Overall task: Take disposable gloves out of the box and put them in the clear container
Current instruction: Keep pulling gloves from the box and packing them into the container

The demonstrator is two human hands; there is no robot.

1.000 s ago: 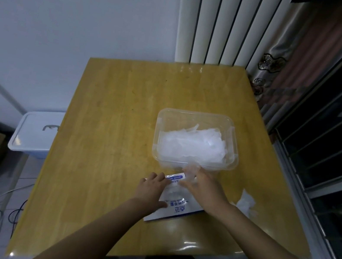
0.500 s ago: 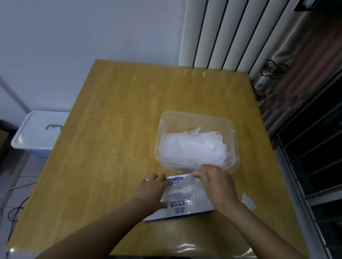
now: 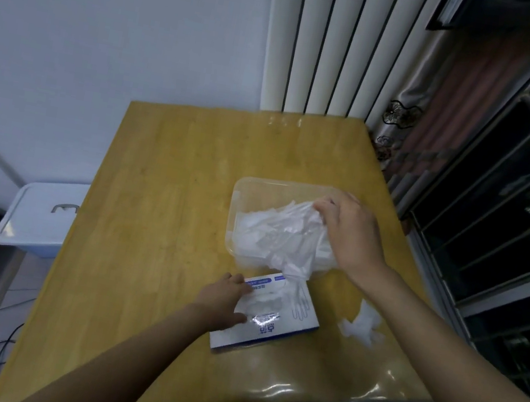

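Now | left hand (image 3: pixel 222 303) flat on box (image 3: pixel 268 335) | right hand (image 3: pixel 352 232) pinching glove (image 3: pixel 303 215) over clear container (image 3: pixel 239 192)

Running dim and bluish all over, darkening further toward the black window (image 3: pixel 522 196) on the right. Catching soft glare along the near edge of the glossy table (image 3: pixel 154 216), plus one sharp glint on the box (image 3: pixel 284 324) (the only hard highlights anywhere). Bowing the radiator (image 3: pixel 340 44) lines outward, wide-angle style. Smearing slightly around the right hand (image 3: pixel 352 232) and the gloves (image 3: pixel 278 235); going grainy and soft in the corners, throwing only faint shadows.
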